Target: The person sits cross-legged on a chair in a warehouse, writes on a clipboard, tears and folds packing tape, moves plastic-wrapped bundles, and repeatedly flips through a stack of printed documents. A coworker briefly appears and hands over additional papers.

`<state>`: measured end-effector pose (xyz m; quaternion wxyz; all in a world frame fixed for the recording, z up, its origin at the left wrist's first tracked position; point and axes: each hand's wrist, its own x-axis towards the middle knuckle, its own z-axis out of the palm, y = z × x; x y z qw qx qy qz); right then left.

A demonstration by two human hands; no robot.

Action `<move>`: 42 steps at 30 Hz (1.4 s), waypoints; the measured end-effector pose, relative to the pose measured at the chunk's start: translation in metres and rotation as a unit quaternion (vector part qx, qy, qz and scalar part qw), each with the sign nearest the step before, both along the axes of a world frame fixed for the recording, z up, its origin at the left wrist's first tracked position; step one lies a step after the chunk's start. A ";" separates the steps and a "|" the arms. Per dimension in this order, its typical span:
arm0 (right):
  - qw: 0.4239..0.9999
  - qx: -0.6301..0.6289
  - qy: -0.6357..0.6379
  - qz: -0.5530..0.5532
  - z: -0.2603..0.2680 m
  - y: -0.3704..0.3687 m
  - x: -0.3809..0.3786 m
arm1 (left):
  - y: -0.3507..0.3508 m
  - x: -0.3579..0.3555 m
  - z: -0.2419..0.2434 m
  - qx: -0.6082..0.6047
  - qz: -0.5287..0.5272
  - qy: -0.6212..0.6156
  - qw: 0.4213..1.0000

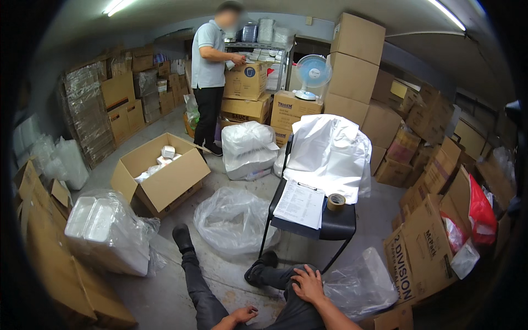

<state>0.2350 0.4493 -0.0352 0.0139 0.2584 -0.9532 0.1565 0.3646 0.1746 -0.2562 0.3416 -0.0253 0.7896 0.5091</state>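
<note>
My right hand (pixel 308 284) rests on my right knee with its fingers spread. Between my thighs, at the bottom of the view, hangs my left hand (pixel 244 314), loosely curled, with nothing seen in it. Before me stands a black chair (pixel 340 222) draped with white plastic bags (pixel 326 144). On its seat lie a clipboard with printed papers (pixel 300 204) and a roll of brown packing tape (pixel 336 201). A heap of clear plastic film (pixel 235 220) lies on the floor beyond my feet. Another clear plastic sheet (pixel 363 284) is to the right of my knee.
An open cardboard box (pixel 173 185) holds small white packs (pixel 168 152). Wrapped white foam trays (pixel 103 225) stand at left. A person (pixel 208 57) stands at a carton (pixel 245 82), hands over its top. A fan (pixel 311 74) sits on boxes. Stacked cartons (pixel 416 247) line the right side.
</note>
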 end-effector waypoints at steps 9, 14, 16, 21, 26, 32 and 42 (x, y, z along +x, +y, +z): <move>0.997 -0.072 0.014 0.000 -0.014 0.004 0.001 | 0.033 0.026 0.077 -0.195 -0.190 -0.030 0.962; 0.993 -0.115 0.017 0.005 -0.017 0.006 0.002 | 0.041 0.023 0.091 -0.261 -0.270 -0.016 0.927; 0.992 -0.127 0.013 0.010 -0.017 0.009 0.004 | 0.045 0.028 0.092 -0.297 -0.289 0.001 0.910; 0.988 -0.155 0.018 0.019 -0.013 0.014 0.010 | 0.063 0.047 0.120 -0.298 -0.263 0.098 0.912; 0.988 -0.147 0.037 0.011 0.001 0.024 0.021 | 0.083 0.045 0.150 -0.306 -0.279 0.093 0.905; 0.985 -0.167 0.037 -0.018 0.041 0.044 0.032 | 0.090 0.030 0.160 -0.238 -0.261 0.157 0.922; 0.985 -0.115 -0.011 -0.127 0.043 0.104 0.047 | 0.102 -0.049 0.225 0.016 -0.213 0.051 0.976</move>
